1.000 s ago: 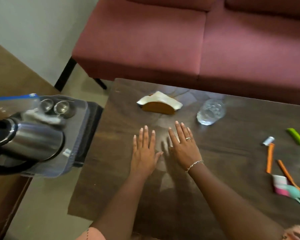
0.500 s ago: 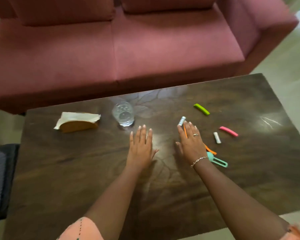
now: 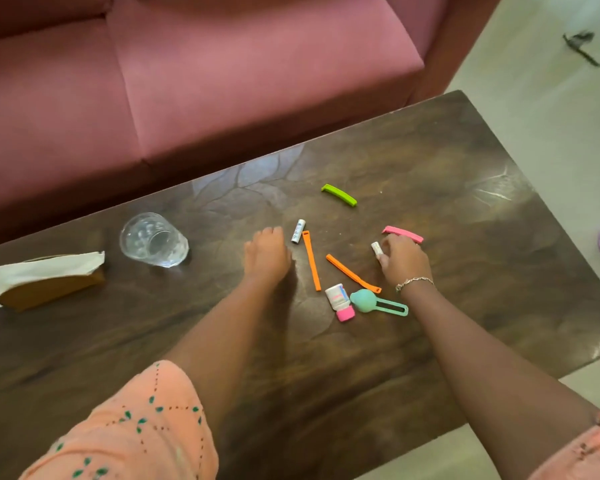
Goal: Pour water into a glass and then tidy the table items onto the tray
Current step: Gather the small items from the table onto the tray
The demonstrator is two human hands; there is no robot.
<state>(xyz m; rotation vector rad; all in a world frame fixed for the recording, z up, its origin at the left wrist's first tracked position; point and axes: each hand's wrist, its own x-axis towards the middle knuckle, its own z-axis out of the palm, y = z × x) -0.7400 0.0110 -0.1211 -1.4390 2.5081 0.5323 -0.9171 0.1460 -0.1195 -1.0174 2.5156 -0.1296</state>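
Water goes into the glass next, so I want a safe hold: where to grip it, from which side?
Likely round its side wall at mid-height, from its right. The glass stands upright, mouth up; the napkin holder stands on its left, the left hand is on its right, and the right hand pinches a small white tube.

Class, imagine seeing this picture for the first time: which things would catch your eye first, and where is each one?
Bright small things scattered on the dark table catch the eye: a green strip farthest back, a pink strip at right, a teal tool nearest the person. The right hand pinches a small white tube beside the pink strip, and a clear glass stands left of the left hand, before the red sofa.
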